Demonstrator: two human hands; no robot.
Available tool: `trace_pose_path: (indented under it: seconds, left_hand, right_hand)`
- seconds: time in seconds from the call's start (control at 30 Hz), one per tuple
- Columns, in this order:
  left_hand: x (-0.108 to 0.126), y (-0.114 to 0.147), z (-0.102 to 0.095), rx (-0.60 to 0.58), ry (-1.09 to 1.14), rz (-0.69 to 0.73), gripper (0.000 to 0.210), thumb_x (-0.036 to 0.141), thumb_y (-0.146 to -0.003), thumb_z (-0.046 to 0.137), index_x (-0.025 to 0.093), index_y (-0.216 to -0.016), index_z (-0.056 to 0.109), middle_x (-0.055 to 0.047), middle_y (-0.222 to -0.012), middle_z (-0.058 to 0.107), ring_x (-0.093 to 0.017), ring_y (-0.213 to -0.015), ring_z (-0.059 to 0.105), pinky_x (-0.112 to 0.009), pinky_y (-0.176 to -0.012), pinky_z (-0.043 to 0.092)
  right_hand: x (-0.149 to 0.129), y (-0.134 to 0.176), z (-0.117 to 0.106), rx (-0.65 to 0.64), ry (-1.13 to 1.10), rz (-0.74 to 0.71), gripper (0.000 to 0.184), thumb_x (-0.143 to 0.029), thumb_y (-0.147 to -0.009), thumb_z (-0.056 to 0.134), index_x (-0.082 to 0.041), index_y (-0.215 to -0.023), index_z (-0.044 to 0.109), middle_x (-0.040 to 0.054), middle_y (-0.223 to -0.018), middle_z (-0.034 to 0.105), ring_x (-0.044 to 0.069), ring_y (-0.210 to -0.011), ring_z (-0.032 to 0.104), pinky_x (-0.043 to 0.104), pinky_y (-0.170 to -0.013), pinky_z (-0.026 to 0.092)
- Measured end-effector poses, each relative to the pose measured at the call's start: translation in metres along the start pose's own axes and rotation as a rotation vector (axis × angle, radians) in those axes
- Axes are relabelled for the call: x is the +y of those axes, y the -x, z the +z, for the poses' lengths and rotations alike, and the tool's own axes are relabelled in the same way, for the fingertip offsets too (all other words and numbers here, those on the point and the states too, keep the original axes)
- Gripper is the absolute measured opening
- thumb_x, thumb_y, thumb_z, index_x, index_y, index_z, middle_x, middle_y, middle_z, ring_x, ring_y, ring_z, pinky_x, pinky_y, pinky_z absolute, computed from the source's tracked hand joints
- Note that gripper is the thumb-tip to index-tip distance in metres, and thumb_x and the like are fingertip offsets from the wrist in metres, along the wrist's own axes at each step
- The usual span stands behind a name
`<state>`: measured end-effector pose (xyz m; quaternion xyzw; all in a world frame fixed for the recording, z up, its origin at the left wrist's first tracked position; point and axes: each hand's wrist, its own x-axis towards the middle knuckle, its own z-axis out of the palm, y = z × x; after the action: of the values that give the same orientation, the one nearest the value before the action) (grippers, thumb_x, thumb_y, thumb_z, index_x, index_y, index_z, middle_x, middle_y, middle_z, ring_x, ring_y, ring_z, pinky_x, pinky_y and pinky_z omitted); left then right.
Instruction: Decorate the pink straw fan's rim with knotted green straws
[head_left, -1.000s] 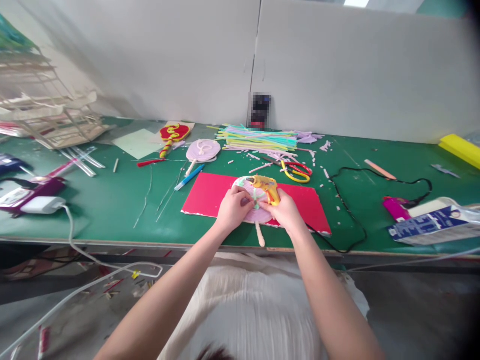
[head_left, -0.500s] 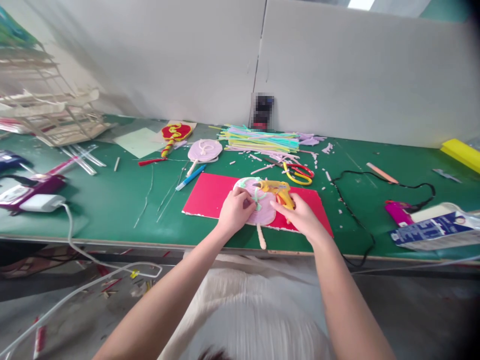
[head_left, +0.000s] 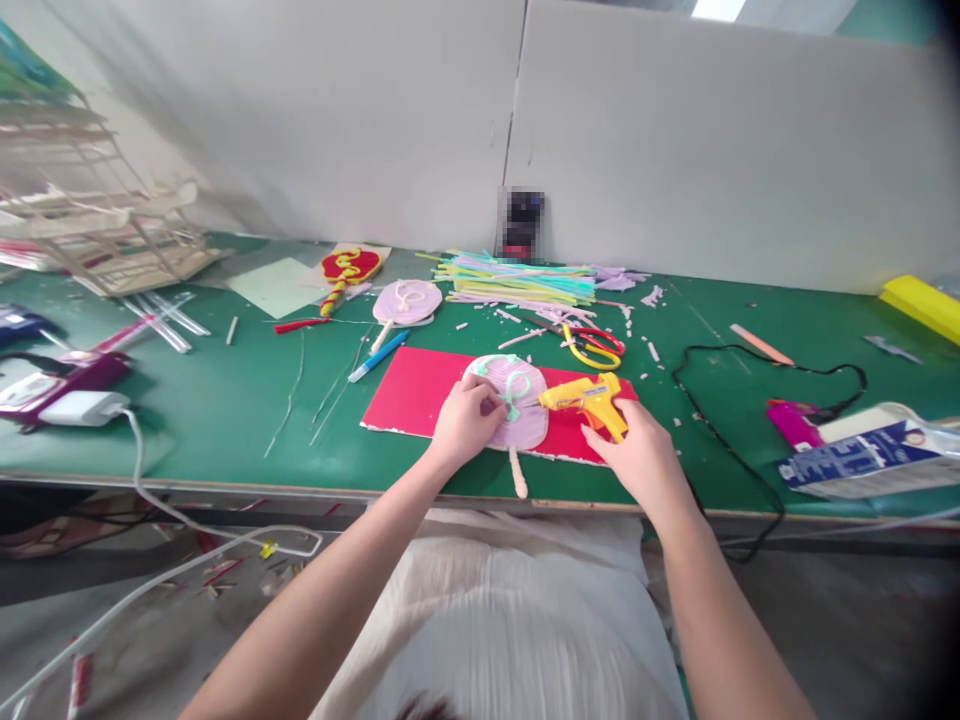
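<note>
A lilac round fan [head_left: 529,432] with a pale handle lies on a red board [head_left: 409,390]. A mint-green pipe cleaner [head_left: 517,378] curls over the fan's face. My left hand [head_left: 466,418] rests at the fan's left side, thumb and fingers pinched on the pipe cleaner; the exact fingertip contact is partly hidden. In my right hand [head_left: 637,450] is a yellow hot glue gun [head_left: 585,396], held over the board's right part, its nozzle pointing left at the fan's right edge.
Behind the board lie red-and-yellow scissors [head_left: 592,346], a bundle of pastel pipe cleaners [head_left: 517,278] and scattered clippings. Another lilac fan [head_left: 407,300], a blue pen [head_left: 379,356] and a red-and-yellow fan [head_left: 351,265] lie left. A black cord [head_left: 712,425] and a carton [head_left: 862,462] are right.
My right hand has drawn the glue gun back to the right, off the fan's middle, so the mint-green curl shows more fully. My left hand has stayed nearly in place.
</note>
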<state>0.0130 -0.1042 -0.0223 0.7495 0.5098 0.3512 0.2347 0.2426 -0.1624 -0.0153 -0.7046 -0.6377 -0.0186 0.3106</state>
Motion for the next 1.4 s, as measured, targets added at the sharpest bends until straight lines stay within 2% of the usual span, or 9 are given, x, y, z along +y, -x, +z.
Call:
trace_pose_path:
  seconds: [0.43,0.53,0.63,0.73,0.8,0.93,1.1,1.27,1.4]
  left_hand:
    - [0.002,0.001,-0.001,-0.013,-0.008,0.017,0.007,0.015,-0.073,0.058,0.018,-0.067,0.061,-0.004,-0.096,0.059,-0.018,-0.090,0.056,-0.032,-0.082,0.047]
    - [0.004,0.002,-0.001,-0.007,-0.035,0.033,0.007,0.015,-0.073,0.057,0.018,-0.068,0.061,-0.004,-0.095,0.059,-0.019,-0.090,0.056,-0.032,-0.082,0.047]
    - [0.004,0.002,-0.001,-0.005,-0.034,0.035,0.006,0.015,-0.073,0.058,0.018,-0.068,0.060,-0.004,-0.094,0.060,-0.019,-0.089,0.056,-0.032,-0.083,0.046]
    - [0.003,0.001,-0.001,0.001,-0.026,0.043,0.007,0.016,-0.073,0.058,0.018,-0.067,0.060,-0.004,-0.094,0.060,-0.018,-0.090,0.056,-0.033,-0.084,0.046]
    - [0.002,0.001,-0.001,0.004,-0.022,0.051,0.007,0.015,-0.073,0.058,0.018,-0.066,0.060,-0.004,-0.094,0.059,-0.018,-0.090,0.056,-0.032,-0.084,0.046]
    - [0.002,0.001,-0.002,-0.006,0.003,0.044,0.004,0.015,-0.071,0.059,0.017,-0.068,0.061,-0.004,-0.091,0.059,-0.017,-0.083,0.056,-0.029,-0.075,0.048]
    - [0.002,0.002,-0.001,0.011,0.019,0.054,0.006,0.017,-0.072,0.059,0.017,-0.067,0.061,-0.004,-0.090,0.059,-0.016,-0.083,0.056,-0.027,-0.074,0.047]
    - [0.002,0.001,0.000,0.016,-0.011,0.058,0.007,0.016,-0.072,0.057,0.017,-0.065,0.061,-0.004,-0.089,0.059,-0.016,-0.082,0.056,-0.029,-0.076,0.047]
    - [0.002,0.000,0.000,0.007,-0.034,0.043,0.006,0.016,-0.071,0.058,0.018,-0.066,0.060,-0.004,-0.087,0.059,-0.017,-0.082,0.056,-0.030,-0.076,0.048]
  right_hand:
    - [-0.005,0.000,-0.001,-0.051,-0.033,0.066,0.044,-0.042,-0.065,0.062,-0.014,-0.099,0.057,0.0162,-0.097,0.066,0.029,-0.084,0.063,0.038,-0.073,0.049]
    - [-0.013,-0.001,-0.005,-0.063,-0.098,0.179,0.044,-0.046,-0.064,0.064,-0.016,-0.095,0.056,0.0124,-0.090,0.066,0.026,-0.078,0.063,0.036,-0.066,0.049]
    - [-0.025,-0.002,-0.010,-0.126,-0.270,0.300,0.044,-0.053,-0.063,0.065,-0.019,-0.089,0.055,0.0045,-0.074,0.064,0.020,-0.061,0.060,0.031,-0.055,0.047]
    - [-0.037,-0.002,-0.010,-0.192,-0.486,0.200,0.035,-0.051,-0.070,0.062,-0.020,-0.083,0.053,0.0010,-0.067,0.061,0.014,-0.052,0.055,0.026,-0.049,0.043]
    - [-0.044,-0.002,-0.006,-0.224,-0.531,0.097,0.029,-0.045,-0.076,0.058,-0.019,-0.089,0.054,0.0009,-0.066,0.060,0.014,-0.051,0.055,0.025,-0.048,0.041]
    - [-0.050,0.000,0.007,-0.287,-0.379,-0.102,0.031,-0.027,-0.076,0.056,-0.020,-0.105,0.052,0.0010,-0.065,0.059,0.018,-0.055,0.057,0.025,-0.048,0.038]
    - [-0.044,0.003,0.020,-0.288,-0.173,-0.347,0.019,-0.018,-0.072,0.056,-0.021,-0.091,0.055,0.0025,-0.073,0.058,0.020,-0.066,0.058,0.025,-0.053,0.036]
    - [-0.038,0.005,0.021,-0.256,-0.119,-0.455,0.008,-0.017,-0.073,0.056,-0.021,-0.078,0.052,0.0007,-0.070,0.052,0.017,-0.064,0.054,0.025,-0.054,0.035]
    - [-0.036,0.005,0.020,-0.261,-0.081,-0.525,0.008,-0.017,-0.073,0.057,-0.021,-0.075,0.051,0.0007,-0.069,0.051,0.017,-0.064,0.053,0.025,-0.055,0.035]
